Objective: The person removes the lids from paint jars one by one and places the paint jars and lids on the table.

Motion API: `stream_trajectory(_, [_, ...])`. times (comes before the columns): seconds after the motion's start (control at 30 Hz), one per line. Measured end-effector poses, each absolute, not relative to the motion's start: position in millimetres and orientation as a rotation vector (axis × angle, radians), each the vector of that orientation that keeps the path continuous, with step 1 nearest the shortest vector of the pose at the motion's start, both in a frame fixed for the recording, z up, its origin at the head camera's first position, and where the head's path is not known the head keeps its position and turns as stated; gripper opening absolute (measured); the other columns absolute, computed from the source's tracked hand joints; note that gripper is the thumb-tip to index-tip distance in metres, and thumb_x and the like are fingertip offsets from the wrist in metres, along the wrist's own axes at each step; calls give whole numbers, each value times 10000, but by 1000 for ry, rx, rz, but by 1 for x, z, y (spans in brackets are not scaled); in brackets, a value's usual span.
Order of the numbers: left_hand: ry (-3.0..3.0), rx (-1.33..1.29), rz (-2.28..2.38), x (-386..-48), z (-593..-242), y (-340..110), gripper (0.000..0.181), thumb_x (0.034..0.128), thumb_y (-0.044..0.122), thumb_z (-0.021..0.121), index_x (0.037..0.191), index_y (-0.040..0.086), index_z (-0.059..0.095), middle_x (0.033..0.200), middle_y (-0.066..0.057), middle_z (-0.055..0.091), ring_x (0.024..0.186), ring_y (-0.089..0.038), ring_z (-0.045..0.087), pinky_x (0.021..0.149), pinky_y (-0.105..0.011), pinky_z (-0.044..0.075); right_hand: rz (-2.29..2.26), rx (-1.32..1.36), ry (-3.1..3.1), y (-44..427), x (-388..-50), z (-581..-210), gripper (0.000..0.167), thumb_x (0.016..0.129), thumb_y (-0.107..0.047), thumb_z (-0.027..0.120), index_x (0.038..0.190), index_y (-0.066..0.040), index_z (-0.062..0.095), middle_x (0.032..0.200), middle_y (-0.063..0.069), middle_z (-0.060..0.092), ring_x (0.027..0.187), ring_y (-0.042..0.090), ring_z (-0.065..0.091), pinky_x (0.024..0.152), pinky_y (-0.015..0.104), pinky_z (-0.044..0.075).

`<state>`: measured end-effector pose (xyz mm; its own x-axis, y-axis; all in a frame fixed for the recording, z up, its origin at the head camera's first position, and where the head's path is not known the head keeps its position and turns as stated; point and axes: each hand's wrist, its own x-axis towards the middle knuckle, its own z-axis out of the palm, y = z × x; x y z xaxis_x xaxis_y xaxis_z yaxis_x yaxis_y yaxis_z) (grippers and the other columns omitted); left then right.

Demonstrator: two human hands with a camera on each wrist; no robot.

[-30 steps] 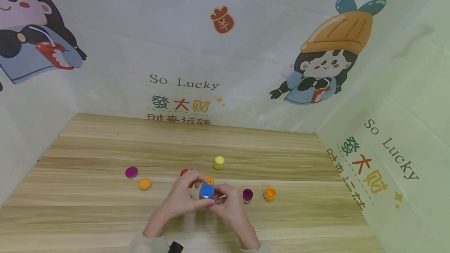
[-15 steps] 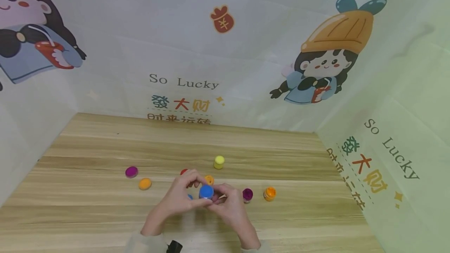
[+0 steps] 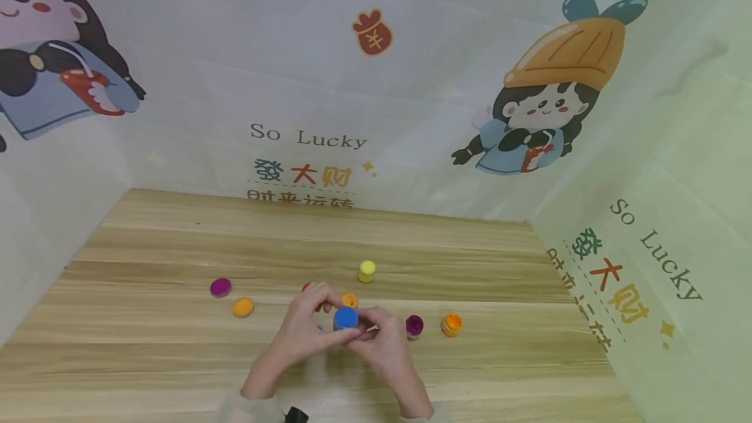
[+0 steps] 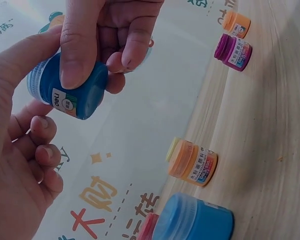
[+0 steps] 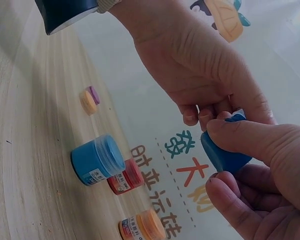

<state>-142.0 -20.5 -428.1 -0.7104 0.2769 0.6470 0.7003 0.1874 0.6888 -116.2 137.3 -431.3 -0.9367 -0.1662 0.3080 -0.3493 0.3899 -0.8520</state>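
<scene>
A small blue paint jar (image 3: 345,318) is held up between both hands in the head view, its lid facing the camera. My left hand (image 3: 302,331) grips the clear-edged lid with thumb and forefinger. From the other side, my right hand (image 3: 382,344) pinches the jar's body; its thumb lies across the blue side (image 4: 85,95) in the left wrist view. Below the hands stands a second blue jar (image 5: 97,160), mostly hidden by the left hand in the head view. Beside it are a red jar (image 5: 126,177) and an orange jar (image 4: 192,162).
A yellow jar (image 3: 367,271) stands farther back. To the right are a lidless purple jar (image 3: 414,326) and a lidless orange jar (image 3: 452,324). On the left lie a purple lid (image 3: 220,288) and an orange lid (image 3: 243,307). Printed cloth walls (image 3: 435,194) border the wooden table (image 3: 147,358).
</scene>
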Motion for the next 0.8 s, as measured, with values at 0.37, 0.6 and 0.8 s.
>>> stream_trajectory(0.37, [-2187, -990, -1611, -154, -454, -28, 383, 697, 152, 829, 1054, 96, 703, 862, 49, 554, 820, -111, 473, 714, -302, 390, 1604, 460, -2490, 142, -121, -442, 288, 714, 32, 770, 988, 52, 685, 825, 102, 639, 746, 112, 602, 633, 187, 514])
stream_trajectory(0.6, [-2162, -1107, -1709, -152, -450, -35, 364, 757, 76, 772, 1107, 35, 681, 927, -6, 579, 848, -193, 503, 750, -341, 403, 1670, 438, -2492, 144, -121, -441, 322, 727, -46, 792, 1018, 33, 682, 850, 91, 645, 746, 126, 602, 640, 189, 514])
stream_trajectory(0.8, [-2181, -1044, -1631, -154, -451, -35, 311, 700, 130, 824, 983, 103, 698, 789, 53, 508, 736, -144, 440, 648, -318, 380, 1680, 449, -2485, 144, -120, -442, 336, 721, -64, 800, 1020, 36, 682, 849, 97, 646, 742, 115, 599, 642, 192, 516])
